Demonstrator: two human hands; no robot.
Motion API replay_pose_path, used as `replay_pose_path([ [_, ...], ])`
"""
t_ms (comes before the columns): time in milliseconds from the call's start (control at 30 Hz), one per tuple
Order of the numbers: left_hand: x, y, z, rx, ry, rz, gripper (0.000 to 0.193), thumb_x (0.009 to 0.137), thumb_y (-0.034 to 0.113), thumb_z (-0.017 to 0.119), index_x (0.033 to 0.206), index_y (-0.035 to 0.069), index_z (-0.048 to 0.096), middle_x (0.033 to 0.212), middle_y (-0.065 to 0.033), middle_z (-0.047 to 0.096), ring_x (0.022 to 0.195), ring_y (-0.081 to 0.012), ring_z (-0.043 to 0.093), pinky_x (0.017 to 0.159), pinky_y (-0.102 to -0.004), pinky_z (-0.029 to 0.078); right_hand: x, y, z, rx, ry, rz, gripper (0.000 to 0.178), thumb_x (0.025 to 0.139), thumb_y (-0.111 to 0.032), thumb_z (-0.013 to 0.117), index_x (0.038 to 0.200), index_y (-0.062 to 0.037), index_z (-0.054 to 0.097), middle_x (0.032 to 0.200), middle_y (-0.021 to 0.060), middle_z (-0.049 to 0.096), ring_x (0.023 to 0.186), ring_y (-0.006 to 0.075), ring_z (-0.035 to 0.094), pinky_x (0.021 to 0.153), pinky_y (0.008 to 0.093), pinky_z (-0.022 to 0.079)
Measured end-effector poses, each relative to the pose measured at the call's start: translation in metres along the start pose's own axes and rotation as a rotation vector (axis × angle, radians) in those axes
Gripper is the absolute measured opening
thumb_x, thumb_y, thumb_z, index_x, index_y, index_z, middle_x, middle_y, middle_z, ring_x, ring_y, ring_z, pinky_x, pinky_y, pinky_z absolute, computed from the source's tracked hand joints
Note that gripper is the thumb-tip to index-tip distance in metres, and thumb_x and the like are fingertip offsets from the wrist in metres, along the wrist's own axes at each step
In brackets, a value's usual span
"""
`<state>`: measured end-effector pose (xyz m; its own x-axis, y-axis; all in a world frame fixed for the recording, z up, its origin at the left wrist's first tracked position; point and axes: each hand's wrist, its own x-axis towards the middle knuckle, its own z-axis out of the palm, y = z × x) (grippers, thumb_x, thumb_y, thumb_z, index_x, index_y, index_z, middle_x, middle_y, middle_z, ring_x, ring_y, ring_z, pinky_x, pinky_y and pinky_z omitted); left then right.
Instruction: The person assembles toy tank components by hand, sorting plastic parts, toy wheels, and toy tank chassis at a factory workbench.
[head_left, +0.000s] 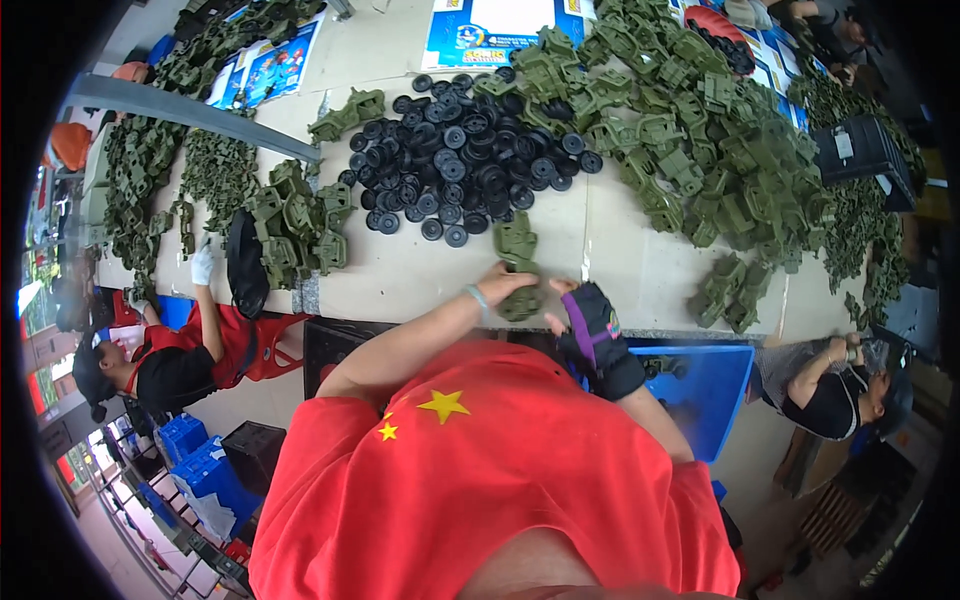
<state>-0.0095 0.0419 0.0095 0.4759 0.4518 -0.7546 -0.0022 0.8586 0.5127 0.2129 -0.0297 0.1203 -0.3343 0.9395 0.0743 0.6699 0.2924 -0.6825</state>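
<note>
My left hand (493,284) is closed round an olive-green plastic toy vehicle body (521,303) at the table's near edge. Just beyond it, another green body (515,238) lies on the table, close to my fingers. My right hand (592,328), in a black and purple fingerless glove, is just right of the held piece. Its fingers are apart and I see nothing in them. A heap of small black toy wheels (452,165) spreads over the table straight ahead.
Green plastic parts (740,185) are piled at the right, with a smaller pile (290,220) at the left. A blue bin (715,385) sits below the table edge by my right arm. A metal bar (190,115) crosses the far left. Co-workers (185,360) work on both sides.
</note>
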Motion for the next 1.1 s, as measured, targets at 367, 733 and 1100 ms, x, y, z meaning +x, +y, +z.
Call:
replay_pose_path([
  [367,-0.007,-0.014,-0.049,0.719,0.202,0.243,0.073,0.082,0.031,0.08,0.141,-0.002,0.053,0.122,-0.0184,0.073,0.111,-0.031,0.071,0.099,-0.0401,0.055,-0.02,0.068,-0.051,-0.222,0.248,0.322,0.04,0.086,-0.013,0.074,0.124,-0.003,0.064,0.113,0.0226,0.067,0.109,0.043,0.063,0.095,0.0479,0.052],
  [733,-0.009,-0.006,-0.004,1.039,0.423,0.148,0.085,0.077,0.047,0.078,0.139,-0.003,0.049,0.125,-0.0252,0.07,0.119,-0.042,0.066,0.103,-0.0489,0.052,0.02,0.11,-0.041,-0.237,0.228,0.18,0.039,0.083,-0.009,0.074,0.12,-0.0052,0.066,0.113,0.0205,0.069,0.108,0.0412,0.065,0.095,0.0489,0.053],
  [1100,-0.038,0.002,0.018,1.203,0.506,0.014,0.114,0.069,0.059,0.086,0.152,-0.001,0.038,0.149,-0.0199,0.053,0.142,-0.0355,0.048,0.113,-0.0565,0.041,0.149,0.095,0.023,-0.232,0.26,0.262,0.043,0.087,-0.026,0.074,0.121,-0.001,0.063,0.11,0.0224,0.067,0.105,0.0434,0.063,0.09,0.0503,0.052],
])
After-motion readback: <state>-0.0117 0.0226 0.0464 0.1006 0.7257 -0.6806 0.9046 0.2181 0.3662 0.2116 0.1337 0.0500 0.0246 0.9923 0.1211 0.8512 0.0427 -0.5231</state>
